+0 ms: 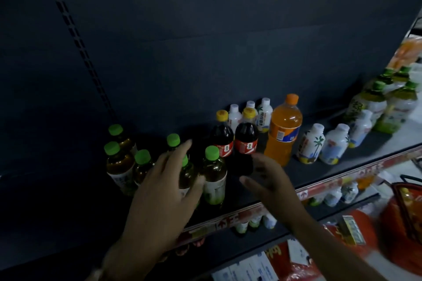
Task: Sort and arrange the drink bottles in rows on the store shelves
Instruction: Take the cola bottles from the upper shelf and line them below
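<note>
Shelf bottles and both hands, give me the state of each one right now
Green-cap tea bottles: upright, capped, clustered at left.
Cola bottles: upright, capped, side by side.
Orange soda bottle: upright, capped.
White bottles: upright, loosely lined at right.
Left hand: fingers spread, touching a tea bottle.
Right hand: open, holding nothing.
Red basket: loaded with goods.

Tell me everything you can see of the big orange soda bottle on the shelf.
The orange soda bottle is clear plastic, full of orange liquid, with an orange cap and an orange-and-blue label round its middle. It stands upright on the dark shelf, right of two cola bottles, left of the white bottles. Neither hand touches it; whether it touches its neighbours is unclear.
</note>
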Motion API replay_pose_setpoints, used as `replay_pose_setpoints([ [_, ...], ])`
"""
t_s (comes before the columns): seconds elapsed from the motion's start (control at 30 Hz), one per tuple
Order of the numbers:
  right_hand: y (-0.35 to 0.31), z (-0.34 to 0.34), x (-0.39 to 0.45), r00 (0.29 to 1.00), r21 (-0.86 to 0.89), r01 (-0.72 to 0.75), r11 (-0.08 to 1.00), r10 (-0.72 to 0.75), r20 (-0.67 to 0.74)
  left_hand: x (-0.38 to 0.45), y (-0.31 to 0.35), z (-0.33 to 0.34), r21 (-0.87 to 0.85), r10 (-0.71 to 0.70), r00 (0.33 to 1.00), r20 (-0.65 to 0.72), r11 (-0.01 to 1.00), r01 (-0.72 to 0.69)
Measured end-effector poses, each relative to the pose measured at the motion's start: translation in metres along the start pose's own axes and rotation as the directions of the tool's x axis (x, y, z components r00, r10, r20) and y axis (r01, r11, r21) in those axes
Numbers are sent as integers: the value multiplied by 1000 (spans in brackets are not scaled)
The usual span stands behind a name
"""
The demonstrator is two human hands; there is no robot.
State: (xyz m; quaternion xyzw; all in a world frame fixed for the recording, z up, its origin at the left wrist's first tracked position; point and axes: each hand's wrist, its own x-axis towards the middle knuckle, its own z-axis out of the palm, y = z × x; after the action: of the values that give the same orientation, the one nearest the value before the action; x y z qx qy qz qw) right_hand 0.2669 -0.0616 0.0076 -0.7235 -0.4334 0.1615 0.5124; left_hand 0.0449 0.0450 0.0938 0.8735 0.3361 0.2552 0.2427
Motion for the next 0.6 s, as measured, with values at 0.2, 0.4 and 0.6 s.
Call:
replay_pose_setpoints([
  [0.2,-34,-51,52,958,-489,244,838,-286,-11,114,32,11,487,357,914,192,774,-405],
  [0.4,-43,-53,109,946,-601,307,738,-308,105,181,28,47,653,287,864,413,568,-501],
  [0.6,-18,-45,132,972,-454,204,867,-124,199,188,25,68,629,198,883,425,637,-446],
])
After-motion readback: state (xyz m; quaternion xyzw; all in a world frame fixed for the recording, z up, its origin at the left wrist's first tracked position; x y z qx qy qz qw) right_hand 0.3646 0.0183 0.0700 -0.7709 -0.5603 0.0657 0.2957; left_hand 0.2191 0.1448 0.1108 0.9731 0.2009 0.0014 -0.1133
